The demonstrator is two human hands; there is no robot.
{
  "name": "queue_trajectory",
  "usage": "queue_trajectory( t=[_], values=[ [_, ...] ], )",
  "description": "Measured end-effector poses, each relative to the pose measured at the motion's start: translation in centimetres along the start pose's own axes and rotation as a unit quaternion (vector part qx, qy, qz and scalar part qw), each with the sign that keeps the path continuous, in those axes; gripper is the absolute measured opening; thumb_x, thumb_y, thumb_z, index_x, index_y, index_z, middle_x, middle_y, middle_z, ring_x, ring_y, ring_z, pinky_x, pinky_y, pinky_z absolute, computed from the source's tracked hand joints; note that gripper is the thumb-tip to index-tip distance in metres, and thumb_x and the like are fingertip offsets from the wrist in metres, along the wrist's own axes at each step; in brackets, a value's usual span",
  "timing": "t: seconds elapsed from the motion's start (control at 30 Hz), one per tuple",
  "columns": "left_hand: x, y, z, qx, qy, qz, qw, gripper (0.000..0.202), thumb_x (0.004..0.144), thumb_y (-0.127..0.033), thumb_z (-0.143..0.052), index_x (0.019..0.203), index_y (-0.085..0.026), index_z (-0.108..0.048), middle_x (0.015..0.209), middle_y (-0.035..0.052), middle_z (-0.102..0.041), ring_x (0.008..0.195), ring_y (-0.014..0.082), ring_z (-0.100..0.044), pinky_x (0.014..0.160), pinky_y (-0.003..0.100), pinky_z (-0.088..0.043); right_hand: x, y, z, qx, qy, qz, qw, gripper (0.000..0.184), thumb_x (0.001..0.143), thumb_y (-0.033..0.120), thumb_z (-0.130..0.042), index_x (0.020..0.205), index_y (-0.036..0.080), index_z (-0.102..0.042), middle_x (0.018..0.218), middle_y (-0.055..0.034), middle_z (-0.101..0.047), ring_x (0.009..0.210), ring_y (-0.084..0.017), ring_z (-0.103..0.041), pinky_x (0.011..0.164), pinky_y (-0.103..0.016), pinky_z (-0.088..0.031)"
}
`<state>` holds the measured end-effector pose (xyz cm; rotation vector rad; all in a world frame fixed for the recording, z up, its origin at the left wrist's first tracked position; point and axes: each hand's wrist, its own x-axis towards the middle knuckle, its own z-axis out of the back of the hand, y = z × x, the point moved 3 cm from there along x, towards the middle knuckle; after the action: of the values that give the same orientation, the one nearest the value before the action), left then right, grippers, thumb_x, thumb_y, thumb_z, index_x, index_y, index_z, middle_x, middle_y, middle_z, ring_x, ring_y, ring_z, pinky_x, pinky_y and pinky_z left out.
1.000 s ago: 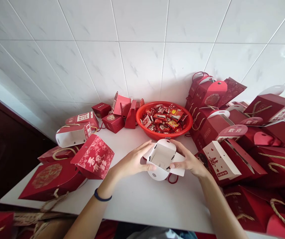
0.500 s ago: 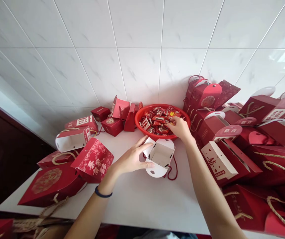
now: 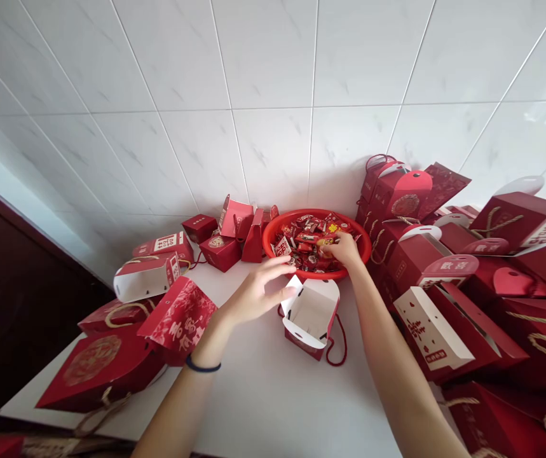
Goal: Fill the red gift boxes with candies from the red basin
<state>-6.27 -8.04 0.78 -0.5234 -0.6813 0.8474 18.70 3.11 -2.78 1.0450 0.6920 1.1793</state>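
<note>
An open-topped gift box [image 3: 308, 312], white inside and red outside, stands on the table with its flaps spread and a dark red cord at its side. Over its left edge hovers my left hand [image 3: 257, 291], thumb and fingers apart, holding nothing. My right hand [image 3: 343, 248] reaches into a red plastic basin [image 3: 269, 240] behind the box. Its fingers are bent down onto a heap of wrapped candies [image 3: 308, 238], closed around a red and gold wrapped candy [image 3: 326, 242]. Part of that candy is hidden by the fingers.
Red gift boxes [image 3: 437, 254] with rope handles crowd the right side. Others lie at the left, among them a patterned red box [image 3: 180, 321] and small boxes [image 3: 220, 251] beside the basin. A white tiled wall [image 3: 273, 152] rises behind the white table [image 3: 263, 394].
My left thumb has come off the box's front flap and the hand has lifted. My right fingers have closed among the candies. The whole view has shifted slightly.
</note>
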Motion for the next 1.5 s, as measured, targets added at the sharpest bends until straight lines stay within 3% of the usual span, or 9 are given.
queue_trajectory(
  t=[0.17, 0.37, 0.5, 0.6, 0.73, 0.87, 1.07, 1.27, 1.5],
  values=[
    [5.5, 0.9, -0.3, -0.041, -0.003, 0.025, 0.999, 0.036, 0.092, -0.038, -0.059, 0.118, -0.017, -0.074, 0.126, 0.0107, -0.074, 0.117, 0.0263, -0.069, 0.104, 0.038, -0.054, -0.1, 0.0, 0.3, 0.229, -0.045, 0.042, 0.971, 0.039, 0.053, 0.037, -0.085, 0.077, 0.018, -0.061, 0.073, 0.0005, -0.069, 0.068, -0.018, -0.064, 0.063, -0.029, -0.051],
    [12.3, 1.7, -4.7, 0.085, 0.249, 0.059, 0.963, 0.034, 0.082, -0.025, -0.069, 0.116, -0.022, -0.076, 0.120, 0.0061, -0.077, 0.111, 0.0249, -0.070, 0.096, 0.030, -0.053, 0.3, -0.3, 1.1, 0.405, -0.118, 0.064, 0.904, 0.035, 0.050, 0.031, -0.083, 0.077, 0.018, -0.064, 0.074, 0.0010, -0.071, 0.069, -0.016, -0.065, 0.065, -0.028, -0.053],
    [14.5, 2.1, -7.6, 0.135, 0.295, 0.082, 0.942, 0.052, 0.063, -0.017, -0.079, 0.114, -0.024, -0.076, 0.124, 0.0108, -0.075, 0.105, 0.0317, -0.071, 0.084, 0.033, -0.055, 0.6, -0.6, 1.2, 0.466, -0.123, 0.059, 0.874, 0.036, 0.050, 0.030, -0.083, 0.080, 0.018, -0.066, 0.075, 0.0007, -0.072, 0.068, -0.016, -0.066, 0.066, -0.030, -0.055],
    [15.1, 2.4, -8.8, 0.149, 0.288, 0.088, 0.942, 0.050, 0.062, -0.011, -0.074, 0.111, -0.023, -0.076, 0.137, 0.0144, -0.067, 0.113, 0.0372, -0.067, 0.086, 0.038, -0.054, 0.6, -0.6, 1.2, 0.491, -0.120, 0.052, 0.861, 0.036, 0.049, 0.028, -0.084, 0.079, 0.018, -0.067, 0.073, 0.0007, -0.072, 0.067, -0.016, -0.066, 0.065, -0.029, -0.054],
    [15.4, 2.9, -9.0, 0.111, 0.282, 0.083, 0.949, 0.030, 0.060, -0.006, -0.072, 0.087, -0.021, -0.076, 0.098, 0.0092, -0.078, 0.092, 0.0316, -0.072, 0.080, 0.035, -0.053, 0.5, -0.5, 1.3, 0.514, -0.122, 0.030, 0.849, 0.032, 0.049, 0.026, -0.083, 0.075, 0.018, -0.067, 0.070, 0.0019, -0.071, 0.065, -0.016, -0.066, 0.063, -0.028, -0.055],
    [16.2, 3.8, -7.8, 0.030, 0.198, 0.089, 0.976, 0.017, 0.059, -0.007, -0.073, 0.071, -0.018, -0.069, 0.079, 0.0033, -0.074, 0.085, 0.0262, -0.071, 0.079, 0.031, -0.053, 0.6, -0.3, 1.5, 0.524, -0.110, 0.012, 0.845, 0.028, 0.049, 0.023, -0.081, 0.074, 0.018, -0.069, 0.073, 0.0003, -0.073, 0.068, -0.017, -0.068, 0.063, -0.028, -0.057],
    [16.5, 5.4, -6.4, -0.127, 0.072, 0.157, 0.977, 0.014, 0.072, -0.016, -0.070, 0.086, -0.016, -0.067, 0.083, 0.0029, -0.073, 0.079, 0.0205, -0.070, 0.074, 0.031, -0.057, 0.6, -0.2, 1.4, 0.522, -0.093, -0.001, 0.848, 0.025, 0.050, 0.023, -0.080, 0.072, 0.018, -0.071, 0.073, -0.0012, -0.074, 0.067, -0.018, -0.068, 0.061, -0.029, -0.057],
    [16.3, 5.8, -6.0, -0.246, 0.038, 0.208, 0.946, 0.024, 0.087, -0.032, -0.067, 0.107, -0.019, -0.068, 0.111, 0.0083, -0.075, 0.096, 0.0205, -0.073, 0.077, 0.029, -0.060, 0.6, -0.3, 1.3, 0.507, -0.064, 0.007, 0.860, 0.025, 0.056, 0.023, -0.082, 0.077, 0.018, -0.070, 0.078, -0.0010, -0.074, 0.074, -0.019, -0.070, 0.067, -0.030, -0.058],
    [16.2, 5.8, -5.9, -0.285, 0.037, 0.207, 0.935, 0.026, 0.090, -0.036, -0.066, 0.107, -0.018, -0.070, 0.113, 0.0093, -0.075, 0.101, 0.0215, -0.072, 0.083, 0.032, -0.060, 0.7, -0.4, 1.3, 0.506, -0.052, 0.006, 0.861, 0.026, 0.059, 0.028, -0.082, 0.078, 0.020, -0.067, 0.075, 0.0012, -0.071, 0.067, -0.017, -0.067, 0.053, -0.025, -0.054]
  ],
)
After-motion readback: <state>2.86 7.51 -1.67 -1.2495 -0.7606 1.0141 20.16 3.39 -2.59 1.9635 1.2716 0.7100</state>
